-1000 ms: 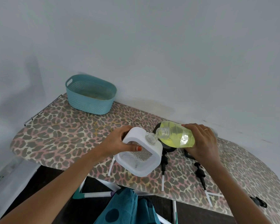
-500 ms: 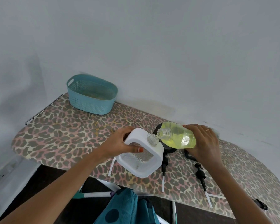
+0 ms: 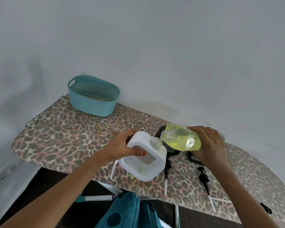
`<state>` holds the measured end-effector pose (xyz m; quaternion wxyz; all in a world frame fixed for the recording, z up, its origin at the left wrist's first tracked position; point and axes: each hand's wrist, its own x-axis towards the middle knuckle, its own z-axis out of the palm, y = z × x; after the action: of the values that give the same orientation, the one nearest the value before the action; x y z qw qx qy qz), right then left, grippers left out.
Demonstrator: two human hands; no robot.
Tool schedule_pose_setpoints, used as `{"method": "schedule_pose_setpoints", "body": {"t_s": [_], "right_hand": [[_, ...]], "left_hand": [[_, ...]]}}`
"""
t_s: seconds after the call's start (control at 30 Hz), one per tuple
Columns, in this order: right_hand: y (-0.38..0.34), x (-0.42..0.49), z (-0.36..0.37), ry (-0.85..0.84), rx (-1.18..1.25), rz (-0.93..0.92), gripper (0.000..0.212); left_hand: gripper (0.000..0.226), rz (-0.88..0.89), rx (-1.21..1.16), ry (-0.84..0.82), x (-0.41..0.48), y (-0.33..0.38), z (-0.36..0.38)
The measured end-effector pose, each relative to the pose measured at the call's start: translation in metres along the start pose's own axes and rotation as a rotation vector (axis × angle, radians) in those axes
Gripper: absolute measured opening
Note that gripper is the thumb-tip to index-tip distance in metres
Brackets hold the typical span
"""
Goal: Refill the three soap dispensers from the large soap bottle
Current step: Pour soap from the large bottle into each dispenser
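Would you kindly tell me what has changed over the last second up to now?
The right hand has tipped the large soap bottle slightly further, bringing its mouth down to the neck of the white dispenser. Nothing was grasped or released. The left hand still holds the dispenser tilted; the loose pumps and teal basket have not moved.

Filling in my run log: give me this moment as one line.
step: pour | left hand: holds white dispenser tilted | right hand: tips soap bottle, neck at dispenser mouth | pumps: lying on ironing board
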<state>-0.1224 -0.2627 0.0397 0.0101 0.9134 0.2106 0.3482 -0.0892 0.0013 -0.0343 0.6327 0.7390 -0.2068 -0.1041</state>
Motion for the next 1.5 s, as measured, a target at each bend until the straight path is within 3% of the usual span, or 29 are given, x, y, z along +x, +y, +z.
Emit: {"method": "schedule_pose_setpoints", "body": {"t_s": [0.37,0.63,0.97,1.13,1.5], "right_hand": [[0.0024,0.0009,0.0001,0.009,-0.025,-0.014,0.050],[0.0038,0.0020,-0.0008,0.040,-0.014,-0.039,0.037],[0.0057,0.0005,-0.0017,0.030,-0.009,-0.042,0.058],[0.0041,0.0015,-0.0029,0.027,-0.029,-0.036,0.048],[0.0034,0.0025,-0.0047,0.023,-0.033,-0.036,0.049]], "left_hand": [[0.068,0.009,-0.029,-0.012,0.0007,-0.0004,0.0016],[0.047,0.016,-0.049,-0.016,0.0026,-0.0033,0.0029],[0.046,0.022,-0.083,-0.009,0.0004,-0.0045,0.0050],[0.047,0.027,-0.099,-0.014,-0.0003,-0.0039,0.0049],[0.047,0.058,-0.110,-0.014,-0.0028,-0.0036,0.0063]]}}
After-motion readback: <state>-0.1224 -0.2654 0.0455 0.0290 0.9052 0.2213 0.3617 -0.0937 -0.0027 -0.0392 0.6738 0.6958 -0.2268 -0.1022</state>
